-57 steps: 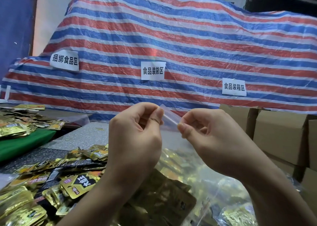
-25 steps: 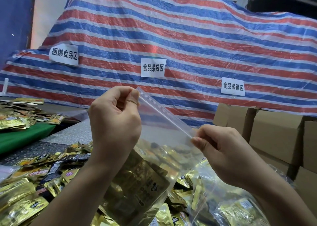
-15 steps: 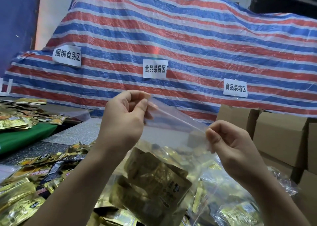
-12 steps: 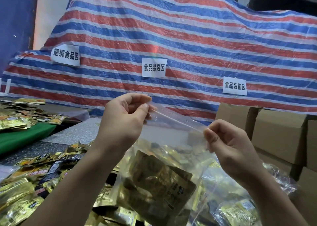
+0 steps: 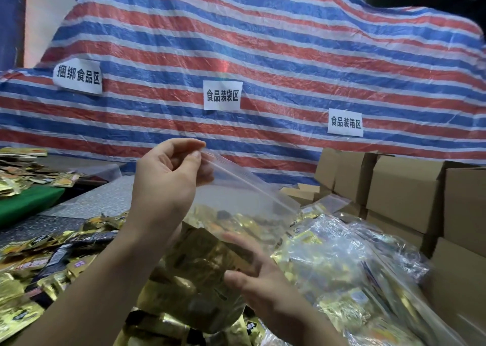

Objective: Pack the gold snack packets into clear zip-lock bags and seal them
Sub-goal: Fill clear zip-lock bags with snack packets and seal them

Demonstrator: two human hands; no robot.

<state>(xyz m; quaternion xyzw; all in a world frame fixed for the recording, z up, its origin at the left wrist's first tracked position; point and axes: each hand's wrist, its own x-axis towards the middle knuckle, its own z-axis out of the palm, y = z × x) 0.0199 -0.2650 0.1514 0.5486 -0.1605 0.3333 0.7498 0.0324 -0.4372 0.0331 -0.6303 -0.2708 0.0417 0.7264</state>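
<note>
The left hand pinches one top corner of the bag, held above the table with gold packets inside, while the right hand lies open against it, so the loaded bag could slip or its seal pop.

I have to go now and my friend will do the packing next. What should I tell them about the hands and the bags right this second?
Left hand: pinches the top corner of the clear zip-lock bag, holding it up.
Right hand: fingers relaxed, low against the bag's side, gripping nothing.
In the bag: gold snack packets at the bottom.
Done: this bag is filled; the zip line looks pressed flat, but check it.
Nearby: filled bags on the right, loose packets on the left.
Left: confirm the seal, set the bag aside, pack the loose packets.
</note>
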